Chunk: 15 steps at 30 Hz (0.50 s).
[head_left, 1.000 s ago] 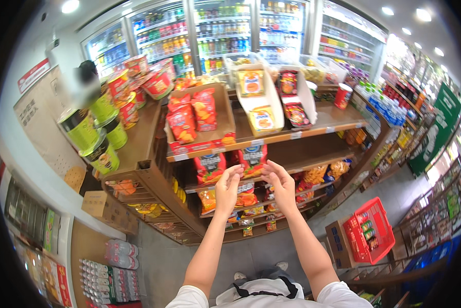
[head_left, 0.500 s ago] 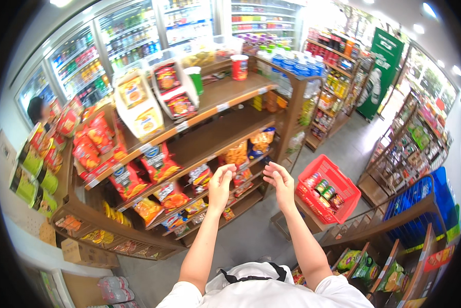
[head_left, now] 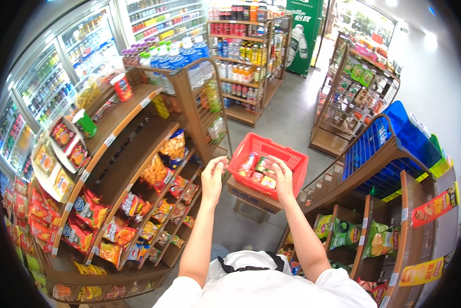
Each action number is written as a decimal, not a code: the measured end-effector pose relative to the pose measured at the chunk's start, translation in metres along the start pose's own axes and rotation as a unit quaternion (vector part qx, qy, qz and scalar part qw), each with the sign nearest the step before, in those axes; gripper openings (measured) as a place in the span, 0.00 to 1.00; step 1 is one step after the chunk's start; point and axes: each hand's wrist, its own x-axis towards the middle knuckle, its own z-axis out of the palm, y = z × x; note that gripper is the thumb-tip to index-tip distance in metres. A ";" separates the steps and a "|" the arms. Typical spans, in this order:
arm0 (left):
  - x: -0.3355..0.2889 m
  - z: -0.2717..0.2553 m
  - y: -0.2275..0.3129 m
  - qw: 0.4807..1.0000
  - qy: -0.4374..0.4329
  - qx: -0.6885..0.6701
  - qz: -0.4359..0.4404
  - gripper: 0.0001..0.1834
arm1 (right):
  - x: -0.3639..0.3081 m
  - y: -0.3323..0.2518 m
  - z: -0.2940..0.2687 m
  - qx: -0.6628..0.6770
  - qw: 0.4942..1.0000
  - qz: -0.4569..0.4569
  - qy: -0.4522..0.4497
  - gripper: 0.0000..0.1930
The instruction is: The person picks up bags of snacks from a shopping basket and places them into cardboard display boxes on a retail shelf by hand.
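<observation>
Head view: both hands raised before the chest.
Left hand [head_left: 213, 177]: fingers curled, empty, beside the basket.
Right hand [head_left: 283, 177]: fingers bent over packets [head_left: 258, 172] in the basket; whether it grips one is unclear.
Basket [head_left: 292, 159]: red, on a box [head_left: 251, 197].
Shelves [head_left: 133, 154]: snack bags, left.

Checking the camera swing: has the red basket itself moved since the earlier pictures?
Cannot tell. The red basket sits on a cardboard box; the view turned, and earlier frames barely show it.

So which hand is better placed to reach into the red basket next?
Probably the right hand: it is raised directly over the red basket and its snack packets, while the left hand is beside the basket's rim, nearer the snack shelves.
</observation>
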 end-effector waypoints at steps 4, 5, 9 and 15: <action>0.032 0.041 0.006 0.998 -0.052 -0.010 0.016 0.13 | 0.011 -0.017 -0.031 0.002 0.999 -0.013 0.043 0.17; 0.034 0.040 -0.001 0.998 -0.060 0.004 0.009 0.13 | 0.013 -0.015 -0.033 0.009 0.999 -0.013 0.049 0.17; 0.043 0.041 -0.032 0.998 -0.062 0.003 -0.030 0.14 | 0.018 0.016 -0.054 0.014 0.998 0.003 0.067 0.18; 0.084 0.051 -0.062 0.995 -0.086 0.011 -0.046 0.14 | 0.036 0.025 -0.069 0.002 0.995 0.017 0.100 0.18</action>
